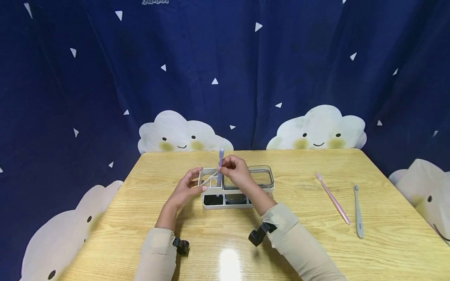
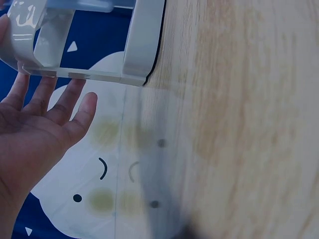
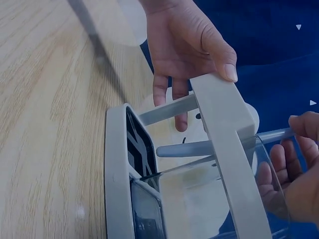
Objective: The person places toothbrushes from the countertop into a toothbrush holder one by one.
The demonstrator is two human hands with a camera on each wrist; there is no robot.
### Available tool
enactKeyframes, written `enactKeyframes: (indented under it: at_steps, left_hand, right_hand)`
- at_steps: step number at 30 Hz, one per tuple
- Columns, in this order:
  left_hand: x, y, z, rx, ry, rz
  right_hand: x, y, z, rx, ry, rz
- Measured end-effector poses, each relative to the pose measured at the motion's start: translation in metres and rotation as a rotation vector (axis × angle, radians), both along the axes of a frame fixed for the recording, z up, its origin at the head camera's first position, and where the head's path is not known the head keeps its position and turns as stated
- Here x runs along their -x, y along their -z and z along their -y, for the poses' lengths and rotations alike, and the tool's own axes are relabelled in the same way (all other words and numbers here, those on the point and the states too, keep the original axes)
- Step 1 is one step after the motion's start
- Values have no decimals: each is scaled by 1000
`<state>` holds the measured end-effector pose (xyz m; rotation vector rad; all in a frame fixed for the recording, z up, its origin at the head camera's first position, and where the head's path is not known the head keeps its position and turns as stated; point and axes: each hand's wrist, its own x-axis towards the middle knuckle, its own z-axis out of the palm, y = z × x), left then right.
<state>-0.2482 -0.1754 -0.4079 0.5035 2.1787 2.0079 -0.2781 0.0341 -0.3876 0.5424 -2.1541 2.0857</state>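
A white two-tier toothbrush holder (image 1: 239,191) stands upright on the table. At its left end, my left hand (image 1: 184,188) grips the upper tier, thumb on the front rim and fingers toward the back. My right hand (image 1: 240,171) pinches a purple toothbrush (image 1: 221,156) upright, head end up. In the right wrist view, the toothbrush handle (image 3: 187,149) passes down through the upper tier, its lower end close over the dark base. A clear cup (image 1: 268,177) sits in the holder's right part. The left wrist view shows spread fingers (image 2: 70,102) at the holder's end.
A pink toothbrush (image 1: 333,199) and a grey-green toothbrush (image 1: 358,212) lie apart on the wooden table (image 1: 299,242), right of the holder. Behind the table hangs a dark blue curtain (image 1: 239,58) with clouds and white triangles.
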Motion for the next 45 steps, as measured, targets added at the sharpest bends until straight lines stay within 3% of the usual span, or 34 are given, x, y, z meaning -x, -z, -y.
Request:
enactKeyframes:
  at_steps: [10, 23, 35, 41, 45]
  left_hand:
    - [-2, 0, -1, -1, -9, 9]
    - [-1, -1, -1, -2, -5, 17]
    - [0, 5, -1, 6, -16, 18]
    - [-4, 0, 2, 24, -11, 12]
    - [-2, -2, 3, 41, 0, 0]
  right_hand:
    - [0, -3, -3, -153, -48, 8]
    - [-2, -6, -3, -256, -32, 35]
    - [-11, -11, -12, -194, -48, 28]
    - [-28, -30, -21, -184, -78, 11]
    - [-24, -26, -30, -219, -80, 2]
